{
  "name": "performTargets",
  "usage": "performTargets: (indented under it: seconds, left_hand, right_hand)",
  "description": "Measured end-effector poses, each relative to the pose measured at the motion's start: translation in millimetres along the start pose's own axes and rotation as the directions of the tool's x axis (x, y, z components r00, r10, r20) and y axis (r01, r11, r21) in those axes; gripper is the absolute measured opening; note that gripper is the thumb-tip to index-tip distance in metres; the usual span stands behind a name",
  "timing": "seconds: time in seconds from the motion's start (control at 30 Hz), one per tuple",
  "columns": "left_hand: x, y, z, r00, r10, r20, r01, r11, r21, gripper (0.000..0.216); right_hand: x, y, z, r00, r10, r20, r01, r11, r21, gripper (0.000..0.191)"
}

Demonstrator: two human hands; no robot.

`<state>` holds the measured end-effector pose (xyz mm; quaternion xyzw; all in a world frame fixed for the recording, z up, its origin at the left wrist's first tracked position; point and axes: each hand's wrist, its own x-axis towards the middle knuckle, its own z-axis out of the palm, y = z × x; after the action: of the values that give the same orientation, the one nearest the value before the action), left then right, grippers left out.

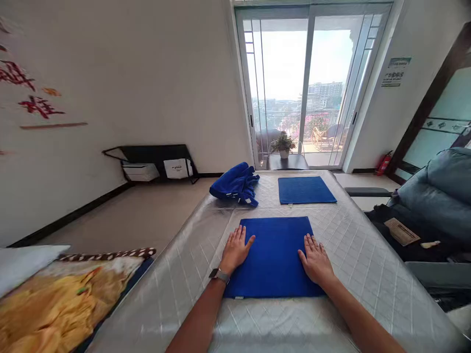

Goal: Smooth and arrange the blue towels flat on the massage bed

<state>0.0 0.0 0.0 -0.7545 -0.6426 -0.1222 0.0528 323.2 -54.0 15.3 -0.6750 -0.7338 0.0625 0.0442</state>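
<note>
A blue towel (274, 260) lies flat and smooth on the quilted silver-grey surface (198, 250) in front of me, a small white tag at its near edge. My left hand (235, 251) rests on its left edge, palm down with fingers stretched out; a watch is on that wrist. On the right edge lies my right hand (314, 260), flat too, with the thumb apart. Farther back, a second blue towel (306, 189) is spread out. To its left sits a crumpled heap of blue cloths (235, 185) with small white tags.
Yellow bedding (51, 304) and a white pillow (27, 264) are at the lower left. A blue-grey sofa (437, 191) stands on the right. Beyond the far edge are a potted plant (283, 143) on a chair and a sliding glass door (309, 88). A fire extinguisher (384, 163) stands by the wall.
</note>
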Motion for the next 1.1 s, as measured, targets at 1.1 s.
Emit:
performTargets:
  seconds: [1.1]
  left_hand:
    - [-69, 22, -17, 0.988, 0.099, 0.120, -0.094, 0.994, -0.048, 0.074]
  right_hand:
    - [-1, 2, -1, 1.000, 0.000, -0.008, 0.000, 0.999, 0.038, 0.071]
